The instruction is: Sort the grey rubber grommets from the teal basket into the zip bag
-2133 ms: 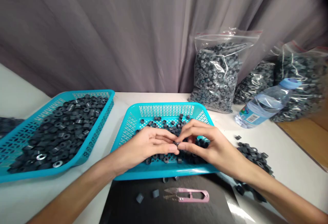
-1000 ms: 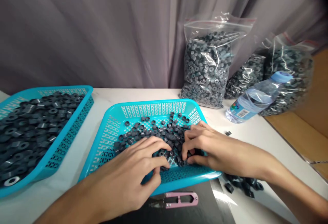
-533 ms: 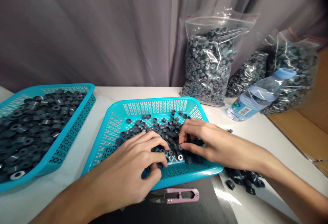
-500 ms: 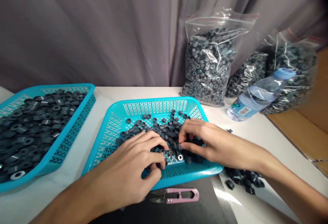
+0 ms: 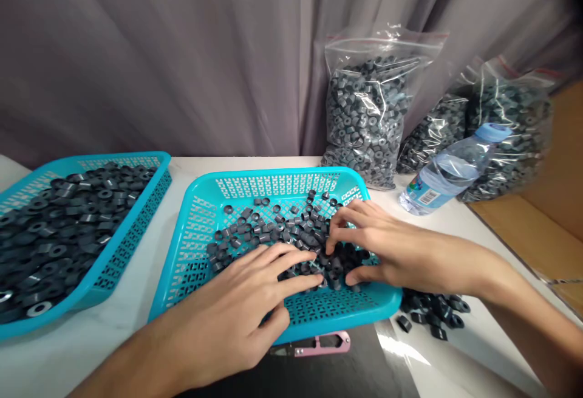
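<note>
A: State the position of the pieces (image 5: 282, 228).

B: In the basket (image 5: 273, 174). The right hand (image 5: 387, 243) is nearer the densest cluster, which lies directly below it and to its thumb-side. Its grip stands parted, thumb away from fingers; no piece is visibly held.

A: And the left hand (image 5: 241, 301)?

B: Grip released, fingers extended over the pile's near side; contact cannot be confirmed.

A: Specify axes and materials.

B: Short, dark, bored cylinders, smooth, apparently plastic or rubber; axes point in mixed directions. The basket is blue, perforated, apparently plastic, with a lattice floor.
</note>
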A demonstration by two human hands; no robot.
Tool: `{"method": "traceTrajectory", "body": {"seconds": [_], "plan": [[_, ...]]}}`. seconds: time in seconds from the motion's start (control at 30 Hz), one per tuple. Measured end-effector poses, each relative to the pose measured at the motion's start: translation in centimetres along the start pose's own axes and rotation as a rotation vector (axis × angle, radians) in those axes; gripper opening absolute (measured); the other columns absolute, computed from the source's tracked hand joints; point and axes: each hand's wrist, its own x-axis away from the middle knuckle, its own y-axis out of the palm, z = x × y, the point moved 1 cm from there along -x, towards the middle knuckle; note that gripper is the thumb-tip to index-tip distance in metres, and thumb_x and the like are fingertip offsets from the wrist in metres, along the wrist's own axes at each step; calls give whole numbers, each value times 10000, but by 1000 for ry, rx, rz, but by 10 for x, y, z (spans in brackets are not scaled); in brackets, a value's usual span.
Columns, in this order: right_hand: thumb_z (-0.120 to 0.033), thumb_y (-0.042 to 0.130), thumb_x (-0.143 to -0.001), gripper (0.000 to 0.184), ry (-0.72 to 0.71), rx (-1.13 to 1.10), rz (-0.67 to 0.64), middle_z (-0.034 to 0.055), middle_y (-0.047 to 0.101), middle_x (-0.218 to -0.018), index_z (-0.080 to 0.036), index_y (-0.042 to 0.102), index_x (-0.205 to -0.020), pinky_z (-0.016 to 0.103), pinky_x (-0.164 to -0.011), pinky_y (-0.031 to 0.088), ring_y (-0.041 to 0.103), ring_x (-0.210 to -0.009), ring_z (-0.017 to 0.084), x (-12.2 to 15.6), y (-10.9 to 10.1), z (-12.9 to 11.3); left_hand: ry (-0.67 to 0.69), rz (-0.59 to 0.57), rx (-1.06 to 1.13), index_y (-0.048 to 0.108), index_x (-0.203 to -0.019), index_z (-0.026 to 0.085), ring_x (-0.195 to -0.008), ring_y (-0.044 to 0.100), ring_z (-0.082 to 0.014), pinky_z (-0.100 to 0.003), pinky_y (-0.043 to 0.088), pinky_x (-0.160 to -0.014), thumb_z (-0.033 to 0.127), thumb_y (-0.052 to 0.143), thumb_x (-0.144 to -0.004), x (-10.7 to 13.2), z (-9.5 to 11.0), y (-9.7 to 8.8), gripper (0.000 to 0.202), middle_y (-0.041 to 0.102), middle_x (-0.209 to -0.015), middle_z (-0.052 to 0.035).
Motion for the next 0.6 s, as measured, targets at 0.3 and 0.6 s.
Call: {"method": "traceTrajectory", "body": {"seconds": [0.3, 0.6], "plan": [[-306, 676, -929, 104, 3, -60, -51, 65, 615, -1051, -234, 696, -1001, 427, -943, 393, 520, -1073, 260, -10, 10, 3, -73, 99, 99, 542, -1394, 346, -1323, 549, -244, -409, 390, -1172, 106, 519, -846, 3, -5, -2, 598, 600, -1424, 36], [-349, 434, -1055, 278, -31, -271, 81, 43, 695, -1045, -211, 674, -1070, 341, -947, 445, 621, -1016, 194, -14, -5, -5, -68, 92, -12, 624, -1064, 256, -1216, 577, -248, -396, 489, -1023, 112, 457, -864, 0, -3, -4, 297, 618, -1306, -28]]}}
